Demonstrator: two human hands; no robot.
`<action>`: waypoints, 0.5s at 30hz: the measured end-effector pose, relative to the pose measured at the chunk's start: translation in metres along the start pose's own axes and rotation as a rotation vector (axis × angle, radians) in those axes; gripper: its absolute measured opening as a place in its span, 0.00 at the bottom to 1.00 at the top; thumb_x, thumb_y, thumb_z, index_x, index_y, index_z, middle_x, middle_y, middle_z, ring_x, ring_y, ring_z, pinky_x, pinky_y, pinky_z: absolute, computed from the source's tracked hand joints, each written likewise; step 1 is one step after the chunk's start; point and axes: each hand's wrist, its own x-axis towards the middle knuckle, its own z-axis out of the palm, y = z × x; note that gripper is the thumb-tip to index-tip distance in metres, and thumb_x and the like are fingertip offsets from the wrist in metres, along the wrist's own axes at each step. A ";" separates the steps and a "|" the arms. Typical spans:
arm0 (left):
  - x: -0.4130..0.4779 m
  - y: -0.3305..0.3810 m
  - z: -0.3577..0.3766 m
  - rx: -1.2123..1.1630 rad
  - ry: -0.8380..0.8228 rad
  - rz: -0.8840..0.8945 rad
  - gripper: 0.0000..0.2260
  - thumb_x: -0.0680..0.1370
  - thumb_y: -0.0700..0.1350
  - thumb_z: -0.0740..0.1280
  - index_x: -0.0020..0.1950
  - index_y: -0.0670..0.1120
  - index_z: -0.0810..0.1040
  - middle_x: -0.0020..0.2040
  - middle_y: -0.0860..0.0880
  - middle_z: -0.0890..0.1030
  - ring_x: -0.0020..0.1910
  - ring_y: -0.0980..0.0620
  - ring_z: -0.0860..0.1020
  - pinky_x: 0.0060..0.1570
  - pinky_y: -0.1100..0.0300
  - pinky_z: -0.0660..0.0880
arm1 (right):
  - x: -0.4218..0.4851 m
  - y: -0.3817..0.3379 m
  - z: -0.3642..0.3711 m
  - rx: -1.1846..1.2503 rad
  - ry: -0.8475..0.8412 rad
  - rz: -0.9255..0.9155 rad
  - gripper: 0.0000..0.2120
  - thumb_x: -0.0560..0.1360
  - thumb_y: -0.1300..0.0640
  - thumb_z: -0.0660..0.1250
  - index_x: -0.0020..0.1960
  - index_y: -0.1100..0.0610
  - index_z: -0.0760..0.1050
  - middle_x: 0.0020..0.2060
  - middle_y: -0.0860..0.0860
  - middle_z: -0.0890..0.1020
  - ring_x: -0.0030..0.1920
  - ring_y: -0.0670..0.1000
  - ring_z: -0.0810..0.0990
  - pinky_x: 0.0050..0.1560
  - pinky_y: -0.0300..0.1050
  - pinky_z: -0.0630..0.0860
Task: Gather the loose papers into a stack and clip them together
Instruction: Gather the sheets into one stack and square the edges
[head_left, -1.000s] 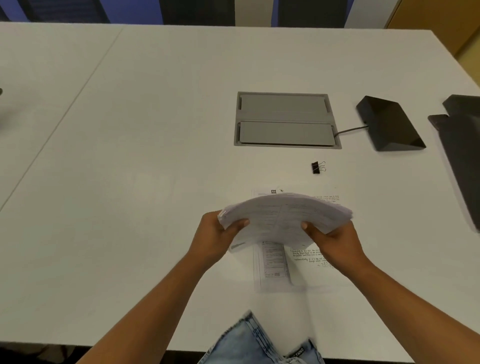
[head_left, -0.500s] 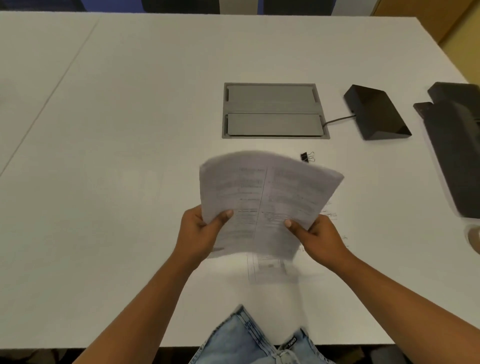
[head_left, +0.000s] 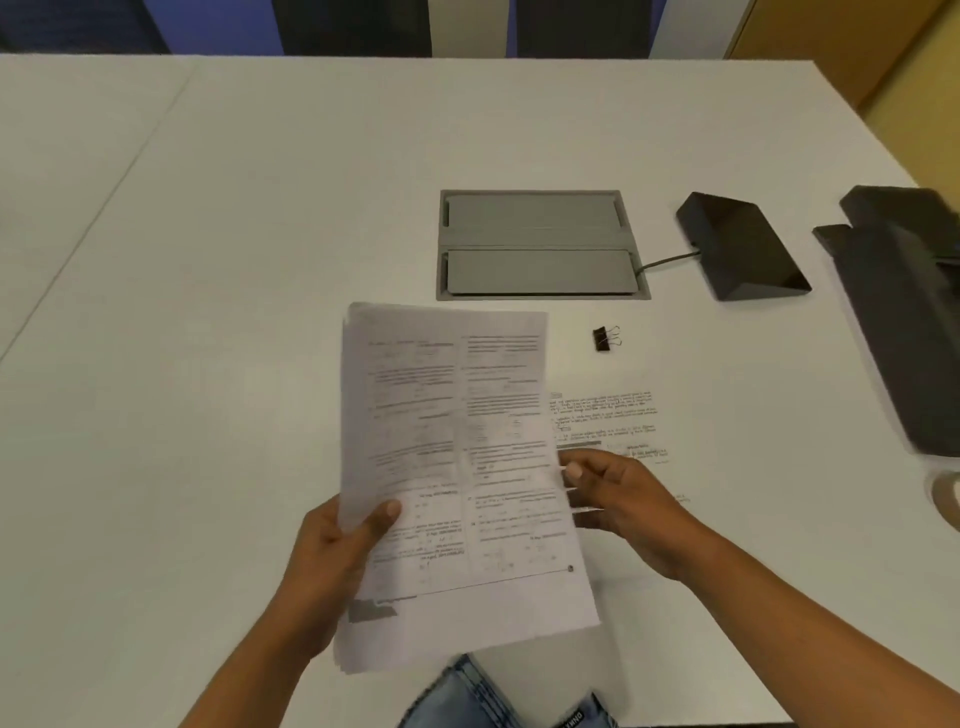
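Gathering step. The left hand (head_left: 332, 551) pinches the paper stack (head_left: 457, 478) at its left edge; the right hand (head_left: 623, 499), fingers loosely open, touches its right edge. A loose sheet (head_left: 613, 415) lies beyond the right hand, the binder clip (head_left: 605, 339) farther still. Probable next: add that sheet.

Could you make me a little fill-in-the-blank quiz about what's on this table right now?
1. The stack of papers is gripped by the ____ hand.
2. The binder clip lies on the ____, not on the papers.
3. A loose sheet lies flat under the ____ hand.

Missing words: left; table; right
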 end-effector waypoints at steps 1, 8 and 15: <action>0.000 -0.002 -0.006 0.001 0.033 0.004 0.07 0.77 0.41 0.69 0.53 0.44 0.82 0.45 0.46 0.88 0.42 0.45 0.87 0.34 0.58 0.83 | 0.006 0.006 -0.007 -0.037 0.079 0.013 0.17 0.74 0.46 0.67 0.59 0.53 0.79 0.54 0.52 0.85 0.55 0.53 0.84 0.56 0.50 0.80; -0.009 -0.013 -0.060 -0.004 0.145 -0.007 0.12 0.74 0.43 0.69 0.56 0.41 0.81 0.47 0.43 0.88 0.44 0.42 0.86 0.39 0.52 0.84 | 0.041 0.077 -0.086 -0.826 0.736 0.440 0.38 0.67 0.39 0.72 0.68 0.60 0.68 0.66 0.59 0.73 0.65 0.63 0.73 0.61 0.56 0.72; -0.015 -0.023 -0.090 0.040 0.203 -0.001 0.19 0.71 0.47 0.70 0.59 0.41 0.80 0.49 0.44 0.87 0.47 0.39 0.85 0.38 0.55 0.83 | 0.048 0.095 -0.099 -1.060 0.776 0.570 0.48 0.56 0.30 0.75 0.63 0.61 0.67 0.60 0.59 0.72 0.63 0.62 0.72 0.58 0.58 0.71</action>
